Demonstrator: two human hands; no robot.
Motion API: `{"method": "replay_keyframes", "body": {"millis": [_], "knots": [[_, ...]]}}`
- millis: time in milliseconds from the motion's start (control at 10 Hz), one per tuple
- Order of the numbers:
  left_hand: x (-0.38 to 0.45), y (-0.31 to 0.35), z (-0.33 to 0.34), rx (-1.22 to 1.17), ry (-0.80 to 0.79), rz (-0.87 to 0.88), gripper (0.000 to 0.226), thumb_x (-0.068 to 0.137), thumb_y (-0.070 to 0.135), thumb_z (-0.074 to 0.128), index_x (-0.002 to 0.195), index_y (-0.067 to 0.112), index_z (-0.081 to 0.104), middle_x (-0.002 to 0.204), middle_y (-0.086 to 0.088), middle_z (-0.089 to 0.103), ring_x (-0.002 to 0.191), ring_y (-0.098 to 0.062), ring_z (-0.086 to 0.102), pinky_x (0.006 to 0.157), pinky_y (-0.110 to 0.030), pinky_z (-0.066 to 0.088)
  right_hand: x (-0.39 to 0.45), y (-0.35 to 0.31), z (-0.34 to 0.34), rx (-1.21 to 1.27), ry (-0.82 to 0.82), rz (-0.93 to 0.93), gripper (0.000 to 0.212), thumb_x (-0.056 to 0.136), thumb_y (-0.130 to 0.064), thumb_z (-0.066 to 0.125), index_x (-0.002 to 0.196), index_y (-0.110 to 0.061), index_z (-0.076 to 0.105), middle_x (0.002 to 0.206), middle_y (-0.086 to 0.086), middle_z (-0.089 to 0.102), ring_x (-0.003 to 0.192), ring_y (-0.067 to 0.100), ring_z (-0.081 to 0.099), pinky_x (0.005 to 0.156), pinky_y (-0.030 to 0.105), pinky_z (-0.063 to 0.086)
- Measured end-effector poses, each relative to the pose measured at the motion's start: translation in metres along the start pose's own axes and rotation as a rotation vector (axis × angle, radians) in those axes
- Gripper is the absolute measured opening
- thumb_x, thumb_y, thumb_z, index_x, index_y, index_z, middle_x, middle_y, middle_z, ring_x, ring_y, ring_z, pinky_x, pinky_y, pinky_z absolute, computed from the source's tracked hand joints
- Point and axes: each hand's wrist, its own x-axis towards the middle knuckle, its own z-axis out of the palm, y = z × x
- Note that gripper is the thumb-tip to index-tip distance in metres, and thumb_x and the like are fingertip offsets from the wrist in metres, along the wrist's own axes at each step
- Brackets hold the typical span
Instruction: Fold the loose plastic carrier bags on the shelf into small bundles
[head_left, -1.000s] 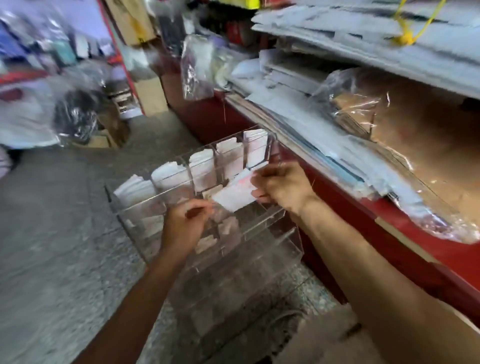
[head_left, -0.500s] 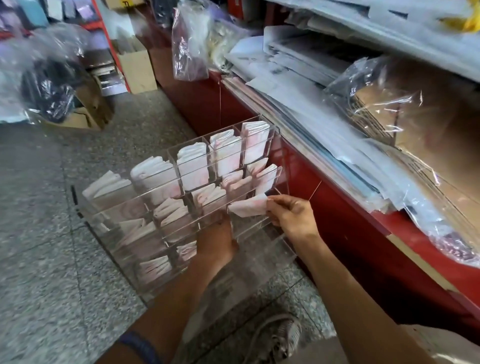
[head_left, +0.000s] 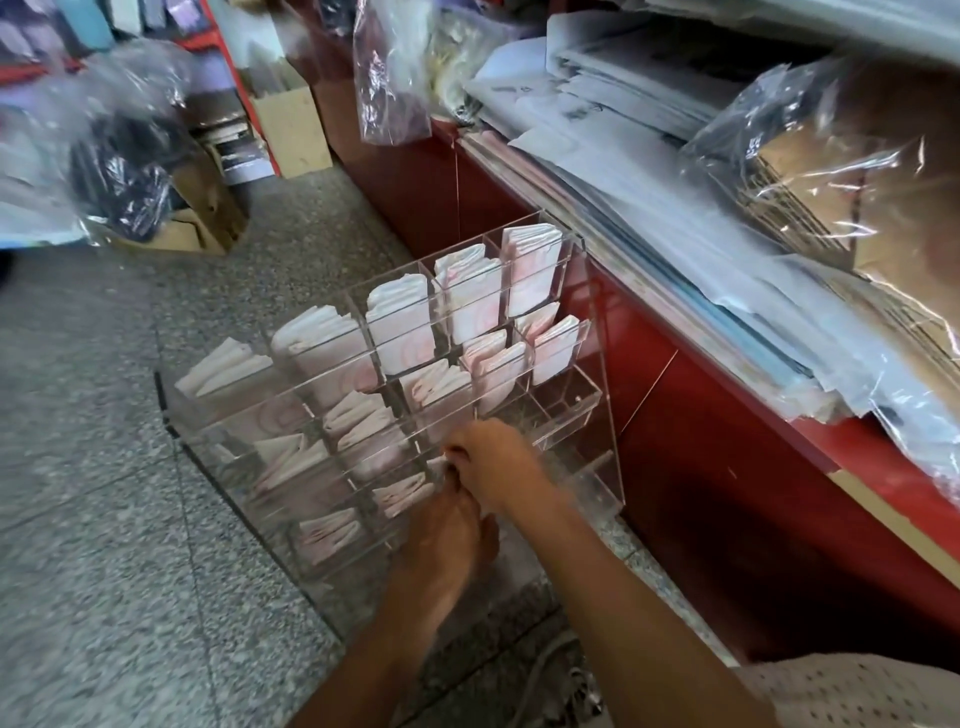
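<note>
A clear acrylic organiser (head_left: 567, 406) stands on the floor against the red shelf front, its compartments filled with several folded white-and-pink bag bundles (head_left: 400, 318). My right hand (head_left: 498, 465) is at a lower-row compartment and pinches a small folded bundle (head_left: 439, 462), of which only a white edge shows. My left hand (head_left: 448, 540) lies just below it against the organiser's front, with its fingertips hidden under the right hand. Loose flat plastic bags (head_left: 675, 208) are piled on the shelf at the right.
The red shelf front (head_left: 727, 467) runs along the right. On the shelf lies a clear bag of brown paper (head_left: 857, 171), and another clear bag (head_left: 389, 78) hangs over its far end. Cardboard boxes (head_left: 291, 130) and bagged dark goods (head_left: 119, 176) stand on the speckled floor at the left.
My right hand has moved down and left with the folded bundle, from the organiser's right edge to a lower compartment. The left hand stays against the front.
</note>
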Motion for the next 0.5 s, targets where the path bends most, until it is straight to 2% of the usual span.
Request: {"method": "replay_keyframes", "body": {"millis": [100, 200, 300, 400, 500], "knots": [[-0.003, -0.001, -0.002, -0.052, -0.001, -0.005, 0.036, 0.093, 0.029, 0.048, 0.124, 0.014, 0.057, 0.105, -0.004, 0.067, 0.086, -0.02, 0.065, 0.067, -0.026, 0.047, 0.0, -0.003, 0.01, -0.004, -0.038, -0.014, 0.028, 0.087, -0.01, 0.055, 0.11, -0.02, 0.068, 0.105, 0.007, 0.069, 0.095, 0.03, 0.066, 0.081, 0.036, 0.055], [-0.006, -0.001, -0.008, -0.112, 0.138, -0.023, 0.044, 0.092, 0.03, 0.052, 0.135, 0.022, 0.049, 0.114, 0.0, 0.065, 0.094, -0.021, 0.065, 0.075, -0.035, 0.054, -0.004, 0.01, 0.004, 0.106, 0.102, 0.049, 0.034, 0.087, -0.011, 0.053, 0.118, -0.022, 0.063, 0.118, 0.004, 0.067, 0.104, 0.027, 0.063, 0.088, 0.04, 0.053], [-0.006, -0.002, -0.015, -0.1, 0.214, -0.078, 0.042, 0.092, 0.028, 0.053, 0.134, 0.028, 0.05, 0.124, 0.003, 0.059, 0.108, -0.022, 0.059, 0.083, -0.037, 0.052, -0.013, 0.022, 0.002, 0.059, 0.044, 0.044, 0.032, 0.095, -0.02, 0.047, 0.124, -0.024, 0.06, 0.125, 0.004, 0.065, 0.113, 0.026, 0.059, 0.095, 0.04, 0.049], [-0.015, -0.005, -0.013, -0.099, 0.153, 0.051, 0.052, 0.09, 0.022, 0.056, 0.14, 0.03, 0.044, 0.142, 0.006, 0.047, 0.122, -0.021, 0.048, 0.091, -0.035, 0.048, -0.034, 0.031, 0.01, -0.084, -0.165, -0.051, 0.042, 0.103, -0.024, 0.037, 0.145, -0.023, 0.041, 0.152, 0.001, 0.04, 0.139, 0.025, 0.034, 0.114, 0.045, 0.029], [-0.025, -0.008, -0.018, -0.207, 0.2, 0.093, 0.058, 0.089, 0.02, 0.059, 0.143, 0.028, 0.043, 0.145, 0.005, 0.046, 0.125, -0.02, 0.049, 0.096, -0.033, 0.046, -0.035, 0.027, 0.003, -0.083, -0.095, 0.019, 0.044, 0.102, -0.022, 0.04, 0.146, -0.021, 0.037, 0.156, 0.002, 0.03, 0.142, 0.027, 0.029, 0.114, 0.046, 0.029]]}}
